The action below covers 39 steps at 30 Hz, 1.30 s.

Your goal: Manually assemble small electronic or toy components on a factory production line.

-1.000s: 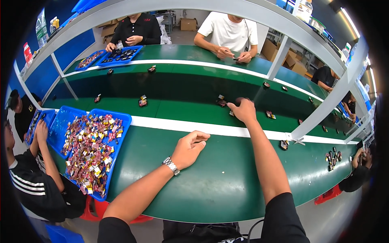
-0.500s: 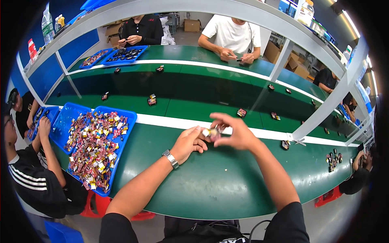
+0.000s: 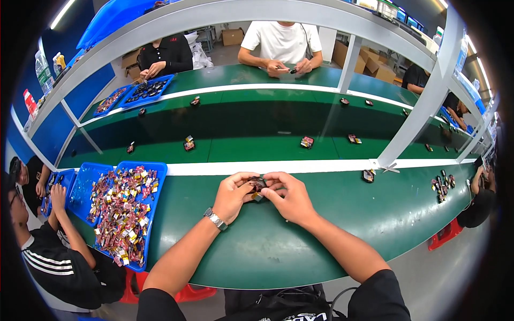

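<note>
A small electronic assembly (image 3: 257,188), dark red and black with a whitish-yellow block at its lower edge, is held between my hands above the green bench. My left hand (image 3: 233,197) grips it from the left, thumb and fingers bent round it. From the right, my right hand (image 3: 290,197) pinches its other side with thumb and fingertips. Fingers cover much of the piece, so its full shape is hidden. To the left, a blue tray (image 3: 164,174) is heaped with similar dark red boards bearing white and yellow blocks.
Several assemblies lie along the sunken green strip (image 3: 246,152) beyond the white ledge (image 3: 203,168). One black assembly (image 3: 368,175) rests near the grey post (image 3: 415,101); a cluster (image 3: 442,186) sits far right. Co-workers sit opposite and at both sides. An overhead grey frame spans the bench.
My right hand, raised with fingers spread and blurred before, has closed in on the assembly beside my left hand. My hands have moved slightly nearer me, and the whole view has shifted a little.
</note>
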Tool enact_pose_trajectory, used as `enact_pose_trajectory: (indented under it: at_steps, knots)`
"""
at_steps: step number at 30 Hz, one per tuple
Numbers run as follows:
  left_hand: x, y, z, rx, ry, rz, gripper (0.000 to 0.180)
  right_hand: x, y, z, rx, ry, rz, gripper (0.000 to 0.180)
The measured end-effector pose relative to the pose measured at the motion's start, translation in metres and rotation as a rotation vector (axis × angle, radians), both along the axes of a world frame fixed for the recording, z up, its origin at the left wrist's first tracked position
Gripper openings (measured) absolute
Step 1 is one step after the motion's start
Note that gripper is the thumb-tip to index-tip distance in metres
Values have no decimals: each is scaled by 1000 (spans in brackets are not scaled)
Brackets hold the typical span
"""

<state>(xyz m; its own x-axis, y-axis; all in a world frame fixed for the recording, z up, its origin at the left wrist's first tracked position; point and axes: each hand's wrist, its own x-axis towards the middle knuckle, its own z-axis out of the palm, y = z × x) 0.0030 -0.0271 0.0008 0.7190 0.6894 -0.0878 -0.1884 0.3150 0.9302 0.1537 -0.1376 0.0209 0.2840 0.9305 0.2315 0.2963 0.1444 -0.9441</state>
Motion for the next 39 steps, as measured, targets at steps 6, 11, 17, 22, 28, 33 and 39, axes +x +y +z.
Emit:
enact_pose_trajectory:
  at_steps: [6,11,17,22,28,33,39]
  knots:
    - [3,-7,10,159,31,-137,40,9,7,-5,83,-79,-177,20]
    - [-1,-5,15,149,56,-232,48,12,5,-5,315,-467,-126,8]
    - [-2,-5,13,12,20,-236,46,15,2,-5,346,-709,-81,17]
    - [0,-6,10,57,15,-235,46,16,0,-2,301,-725,-49,17]
    - [0,-6,10,81,63,-268,42,25,-3,3,205,-660,104,16]
    - [1,-5,9,69,66,-262,42,27,-3,-1,180,-641,118,12]
    - [0,-4,10,78,36,-291,42,27,-2,-4,152,-567,114,8]
